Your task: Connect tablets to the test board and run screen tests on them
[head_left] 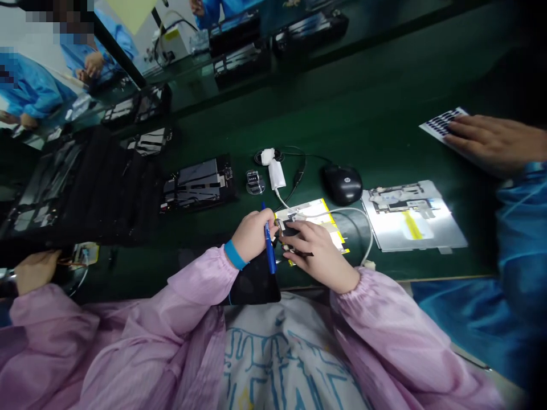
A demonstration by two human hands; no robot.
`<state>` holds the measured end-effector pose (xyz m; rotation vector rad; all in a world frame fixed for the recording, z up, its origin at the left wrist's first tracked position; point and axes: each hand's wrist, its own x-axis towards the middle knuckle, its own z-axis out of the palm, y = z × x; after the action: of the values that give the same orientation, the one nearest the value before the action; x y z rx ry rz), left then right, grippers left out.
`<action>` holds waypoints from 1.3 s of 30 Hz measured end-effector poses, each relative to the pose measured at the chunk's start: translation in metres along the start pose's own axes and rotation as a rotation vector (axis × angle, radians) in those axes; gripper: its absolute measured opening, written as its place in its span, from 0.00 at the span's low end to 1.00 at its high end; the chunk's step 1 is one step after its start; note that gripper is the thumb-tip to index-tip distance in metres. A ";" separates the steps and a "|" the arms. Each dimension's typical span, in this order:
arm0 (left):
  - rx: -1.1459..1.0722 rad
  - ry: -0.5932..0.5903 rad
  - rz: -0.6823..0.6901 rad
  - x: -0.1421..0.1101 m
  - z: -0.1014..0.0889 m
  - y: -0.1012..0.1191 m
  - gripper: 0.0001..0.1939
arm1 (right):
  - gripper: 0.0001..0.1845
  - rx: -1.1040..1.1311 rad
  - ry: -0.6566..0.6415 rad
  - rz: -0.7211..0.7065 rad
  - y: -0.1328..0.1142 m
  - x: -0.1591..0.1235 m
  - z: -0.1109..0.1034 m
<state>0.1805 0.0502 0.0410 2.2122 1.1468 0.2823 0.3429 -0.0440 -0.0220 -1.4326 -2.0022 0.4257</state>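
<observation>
An "hp" logo (pixel 347 180) can be read on the black mouse (pixel 342 188). Small light characters are shown on a small display (pixel 253 178), too small to be read. Blue-outlined lettering (pixel 282 359) is printed on a pale shirt (pixel 294 319), but no word can be made out.

From where I stand, a broad open stretch of the green table (pixel 380 136) lies beyond the black mouse (pixel 343 183), room enough for a hand to pass. Closer in, the mouse and a white adapter (pixel 277 173) stand in the way, and a white cable (pixel 370 228) loops across the yellow-edged panel (pixel 335 230). Rightward, a silver plate (pixel 440 228) and a co-worker's hand (pixel 496 139) obstruct; leftward, an opened device (pixel 199 185) and black trays (pixel 96 188) do.
</observation>
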 end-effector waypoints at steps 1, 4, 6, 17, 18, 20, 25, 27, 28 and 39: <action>0.043 0.008 -0.006 0.002 0.002 0.000 0.10 | 0.14 -0.035 -0.007 0.003 -0.001 0.000 0.001; 0.120 -0.002 -0.050 0.006 0.007 0.000 0.10 | 0.16 -0.118 -0.023 0.046 -0.006 -0.001 0.001; 0.141 -0.023 -0.069 0.008 0.010 -0.001 0.10 | 0.17 -0.169 -0.032 0.080 -0.009 -0.002 0.000; 0.069 -0.038 -0.084 0.009 0.013 -0.007 0.10 | 0.16 -0.163 -0.031 0.123 -0.004 0.003 -0.003; 0.071 -0.040 -0.085 0.010 0.013 -0.007 0.10 | 0.16 -0.165 -0.037 0.120 -0.003 0.004 -0.004; 0.083 -0.043 -0.087 0.010 0.013 -0.007 0.09 | 0.17 -0.166 -0.061 0.108 -0.001 0.009 -0.007; 0.119 -0.060 -0.084 0.010 0.013 -0.008 0.09 | 0.13 -0.131 -0.190 0.013 0.012 0.029 -0.015; 0.119 -0.061 -0.080 0.010 0.014 -0.009 0.09 | 0.12 -0.109 -0.254 -0.023 0.017 0.036 -0.017; 0.115 -0.060 -0.081 0.010 0.014 -0.009 0.09 | 0.12 -0.105 -0.281 -0.035 0.018 0.039 -0.017; 0.106 -0.086 -0.085 0.011 0.012 -0.008 0.08 | 0.11 -0.094 -0.379 -0.031 0.018 0.051 -0.019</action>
<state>0.1870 0.0568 0.0257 2.2362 1.2303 0.0911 0.3574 0.0075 -0.0028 -1.4593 -2.3672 0.6354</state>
